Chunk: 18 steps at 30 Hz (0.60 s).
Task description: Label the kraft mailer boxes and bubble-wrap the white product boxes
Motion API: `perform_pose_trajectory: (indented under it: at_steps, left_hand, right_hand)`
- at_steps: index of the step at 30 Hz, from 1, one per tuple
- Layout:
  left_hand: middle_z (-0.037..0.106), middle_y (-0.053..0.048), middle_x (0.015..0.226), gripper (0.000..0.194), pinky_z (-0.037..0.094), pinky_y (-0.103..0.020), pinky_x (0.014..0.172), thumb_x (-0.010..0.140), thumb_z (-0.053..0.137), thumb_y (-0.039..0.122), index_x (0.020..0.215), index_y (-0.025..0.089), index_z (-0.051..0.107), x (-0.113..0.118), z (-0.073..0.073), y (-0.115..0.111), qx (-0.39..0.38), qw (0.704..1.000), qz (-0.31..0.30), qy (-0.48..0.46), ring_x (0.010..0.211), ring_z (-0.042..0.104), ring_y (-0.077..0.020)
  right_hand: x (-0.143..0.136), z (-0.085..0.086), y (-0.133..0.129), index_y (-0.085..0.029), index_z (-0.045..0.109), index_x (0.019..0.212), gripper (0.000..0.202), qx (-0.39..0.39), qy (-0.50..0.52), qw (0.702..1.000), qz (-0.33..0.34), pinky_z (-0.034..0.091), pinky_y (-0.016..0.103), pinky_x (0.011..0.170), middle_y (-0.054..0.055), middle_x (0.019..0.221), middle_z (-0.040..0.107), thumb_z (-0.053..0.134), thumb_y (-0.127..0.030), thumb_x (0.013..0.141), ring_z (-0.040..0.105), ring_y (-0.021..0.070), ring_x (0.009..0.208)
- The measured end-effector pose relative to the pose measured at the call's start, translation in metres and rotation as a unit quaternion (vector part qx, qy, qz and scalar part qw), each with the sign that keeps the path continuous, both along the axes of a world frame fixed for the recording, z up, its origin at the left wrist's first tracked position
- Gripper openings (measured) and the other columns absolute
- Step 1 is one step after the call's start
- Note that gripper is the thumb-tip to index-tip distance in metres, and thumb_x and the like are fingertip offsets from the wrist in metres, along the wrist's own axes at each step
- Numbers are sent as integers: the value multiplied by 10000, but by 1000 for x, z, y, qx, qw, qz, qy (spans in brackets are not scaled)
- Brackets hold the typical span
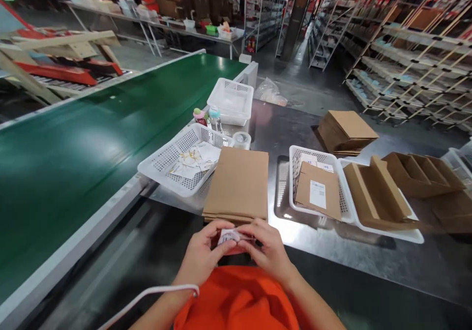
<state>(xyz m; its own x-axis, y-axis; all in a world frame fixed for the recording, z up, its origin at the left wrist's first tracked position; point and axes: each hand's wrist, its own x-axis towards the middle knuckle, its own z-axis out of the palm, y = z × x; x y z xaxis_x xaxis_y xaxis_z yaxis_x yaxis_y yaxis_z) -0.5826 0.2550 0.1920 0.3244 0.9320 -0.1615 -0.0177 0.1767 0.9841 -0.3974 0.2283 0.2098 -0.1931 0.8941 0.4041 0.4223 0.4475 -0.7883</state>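
Close to my body, at the near edge of the metal table, my left hand and my right hand meet over a small white packet with dark print. Both pinch it between thumb and fingers; the fingers hide much of it, so its exact kind is unclear. Just beyond my hands lies a stack of flat brown cardboard. A white cord hangs at my left wrist.
Left of the cardboard, a white basket holds papers. Bottles, a tape roll and a white bin stand behind. Rightward are a basket with a labelled carton and an open box. A green conveyor runs leftward.
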Motion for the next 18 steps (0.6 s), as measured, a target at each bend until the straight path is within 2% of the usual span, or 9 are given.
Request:
perform_pose_trajectory:
  at_steps: [3, 5, 6, 8, 13, 16, 18]
  left_hand:
    - [741, -35, 843, 462, 562, -275, 727, 665, 774, 353, 1080, 174, 675, -1, 0, 5, -14, 999, -36, -6, 770, 677, -180]
    - [720, -25, 747, 319, 533, -250, 653, 663, 762, 362, 906, 162, 713, -2, 1, 9, -12, 999, -47, 23, 690, 645, -164]
    - [702, -20, 694, 259, 513, -240, 619, 668, 751, 375, 804, 159, 709, -2, 2, 10, -8, 998, -42, 40, 652, 624, -156]
    - [670, -12, 621, 255, 476, -230, 582, 689, 722, 411, 689, 158, 683, -3, 1, 12, 8, 997, -20, 68, 606, 589, -145]
    - [579, 6, 534, 413, 385, -215, 523, 776, 602, 517, 586, 151, 638, 0, -5, 14, 46, 992, 29, 111, 545, 487, -115]
    - [611, -2, 577, 395, 418, -221, 551, 729, 653, 524, 603, 150, 638, 3, -14, 17, 14, 996, 33, 84, 581, 521, -127]
    - [660, -12, 637, 366, 463, -238, 584, 645, 742, 505, 655, 148, 660, 5, -22, 19, -28, 998, 24, 49, 620, 571, -150]
  right_hand:
    - [0, -2, -1, -209, 685, 1051, 192, -19, -6, 999, -32, 502, 228, 621, 27, 802, 678, 581, -323, 937, 612, 135, 691]
    - [-2, -3, 0, -204, 683, 1032, 184, -22, -21, 999, -34, 502, 228, 627, 33, 806, 689, 571, -318, 942, 626, 139, 703]
    - [-2, -4, 0, -203, 683, 1014, 179, -22, -30, 999, -33, 503, 229, 631, 36, 807, 694, 557, -313, 949, 633, 142, 709]
    - [-5, -6, 0, -206, 686, 968, 178, -18, -35, 998, -42, 503, 231, 637, 40, 805, 704, 533, -296, 958, 645, 145, 714]
    - [-15, -7, 0, -224, 711, 884, 112, -31, 18, 993, -109, 513, 238, 650, 30, 810, 707, 612, -271, 907, 653, 144, 713]
    - [-17, -7, 12, -222, 714, 794, 99, -55, 66, 985, -147, 526, 254, 679, 51, 906, 689, 653, -266, 858, 660, 166, 823]
    - [-13, -11, 34, -216, 702, 752, 103, -77, 85, 979, -166, 528, 260, 686, 55, 938, 678, 653, -259, 832, 655, 171, 857]
